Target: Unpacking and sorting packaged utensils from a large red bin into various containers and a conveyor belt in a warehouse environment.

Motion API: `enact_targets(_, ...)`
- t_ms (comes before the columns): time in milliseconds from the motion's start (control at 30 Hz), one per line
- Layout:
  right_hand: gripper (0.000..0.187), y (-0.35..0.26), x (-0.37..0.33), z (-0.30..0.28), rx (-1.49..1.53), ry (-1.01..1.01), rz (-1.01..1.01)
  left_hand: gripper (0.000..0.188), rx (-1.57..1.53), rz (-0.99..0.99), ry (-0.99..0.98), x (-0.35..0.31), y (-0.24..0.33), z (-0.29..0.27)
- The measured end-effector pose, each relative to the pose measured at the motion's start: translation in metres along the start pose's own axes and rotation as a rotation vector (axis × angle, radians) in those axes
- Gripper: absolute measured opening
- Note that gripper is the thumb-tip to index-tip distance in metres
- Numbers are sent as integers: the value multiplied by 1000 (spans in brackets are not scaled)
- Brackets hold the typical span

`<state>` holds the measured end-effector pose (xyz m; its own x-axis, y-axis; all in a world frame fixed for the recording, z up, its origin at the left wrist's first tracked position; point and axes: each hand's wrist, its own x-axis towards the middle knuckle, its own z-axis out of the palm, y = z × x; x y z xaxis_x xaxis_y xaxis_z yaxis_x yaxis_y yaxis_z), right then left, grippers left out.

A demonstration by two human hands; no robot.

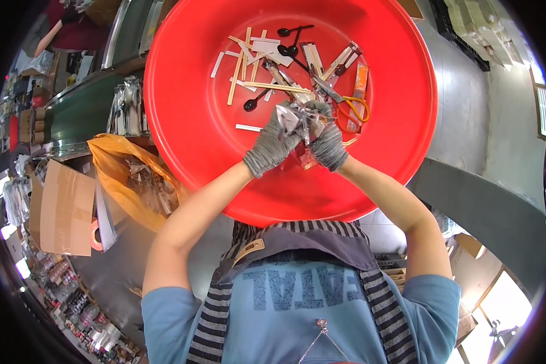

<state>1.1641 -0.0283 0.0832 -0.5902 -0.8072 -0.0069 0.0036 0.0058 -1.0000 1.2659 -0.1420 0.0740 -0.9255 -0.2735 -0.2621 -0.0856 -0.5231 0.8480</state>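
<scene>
Both my hands, in grey knit gloves, come together over a large red basin (182, 151). My left hand (275, 142) and my right hand (327, 141) grip a crumpled clear plastic wrapper (296, 121) between them; its contents are hard to make out. Just beyond my right hand, scissors (350, 113) with orange and yellow handles lie on packaged cutlery sets (361, 82). Wooden chopsticks (234, 79), white paper strips (266, 48) and black plastic spoons (255, 102) are scattered across the basin's far half.
Left of the basin sits an orange bag (112, 158) holding clear wrappers, beside a cardboard box (67, 209). A green conveyor belt (82, 112) carries a stack of packaged sets (126, 109). Another person's arm (47, 39) shows at the far left.
</scene>
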Motion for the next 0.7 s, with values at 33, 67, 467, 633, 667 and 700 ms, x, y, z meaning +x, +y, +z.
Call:
enact_targets(33,40,5,2,-4,-291,12,-79,56,67,25,32,-1,0,-5)
enact_targets(67,35,-3,7,-6,-529,33,-275,53,134,48,67,-4,12,-4)
enact_targets(467,23,-163,90,3,-355,99,-566,34,475,349,255,-10,202,38)
enact_targets(633,52,-203,114,9,-440,37,-748,26,621,471,315,-7,232,37)
enact_targets(667,51,-204,120,7,-422,44,-732,25,689,482,328,-1,235,38)
enact_targets(700,49,-209,124,9,-404,44,-847,23,1007,591,276,0,239,22)
